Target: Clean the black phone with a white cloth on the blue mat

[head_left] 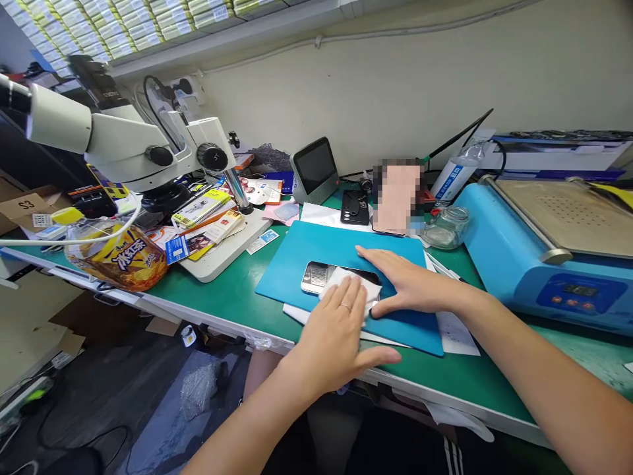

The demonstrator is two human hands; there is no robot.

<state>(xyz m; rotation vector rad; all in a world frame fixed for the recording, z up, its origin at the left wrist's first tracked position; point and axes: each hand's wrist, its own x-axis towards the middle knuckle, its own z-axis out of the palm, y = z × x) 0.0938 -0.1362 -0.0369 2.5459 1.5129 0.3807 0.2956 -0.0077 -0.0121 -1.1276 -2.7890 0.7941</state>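
A phone (pixel 312 277) with a dark, glossy face lies flat on a blue mat (pixel 291 254). My left hand (pixel 336 333), a ring on one finger, presses a folded white tissue (pixel 370 290) onto the phone. Its fingers are stretched out over the tissue and its thumb points right. My right hand (pixel 408 284) rests at the phone's right end with thumb and fingers spread apart. The phone's middle and part of its right end are hidden under the tissue and hands.
A microscope (pixel 143 148) and a bottle of brown drink (pixel 123 257) stand at the left. Behind the mat are a smart display (pixel 315 170), a black phone (pixel 355 207) and a glass jar (pixel 446 227). A blue heating machine (pixel 554 277) fills the right.
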